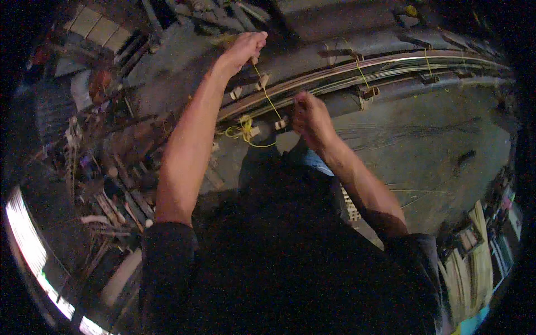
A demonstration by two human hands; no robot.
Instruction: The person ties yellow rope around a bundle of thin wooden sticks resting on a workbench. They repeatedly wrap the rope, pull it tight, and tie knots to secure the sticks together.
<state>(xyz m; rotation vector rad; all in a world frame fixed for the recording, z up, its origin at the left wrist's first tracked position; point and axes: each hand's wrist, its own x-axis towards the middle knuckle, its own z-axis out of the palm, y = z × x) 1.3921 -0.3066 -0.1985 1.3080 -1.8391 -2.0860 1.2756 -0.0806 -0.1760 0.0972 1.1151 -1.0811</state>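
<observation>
My left hand point(244, 51) is closed at the far side of a long bundle of thin strips point(329, 77). A yellow string point(270, 102) runs from its fingers across the bundle to a small wooden block point(280, 124) on the near side. Close to that block, my right hand point(311, 118) is curled into a fist. What it grips, if anything, is hidden. A loose tangle of yellow string point(245, 128) lies left of the block, by my legs.
The bundle curves off to the right between wooden pegs, with another yellow string point(363, 75) across it. Wood scraps point(120, 195) pile up at the left. Long pale boards point(469, 268) stand at the lower right. Grey floor point(424, 134) shows beyond my right forearm.
</observation>
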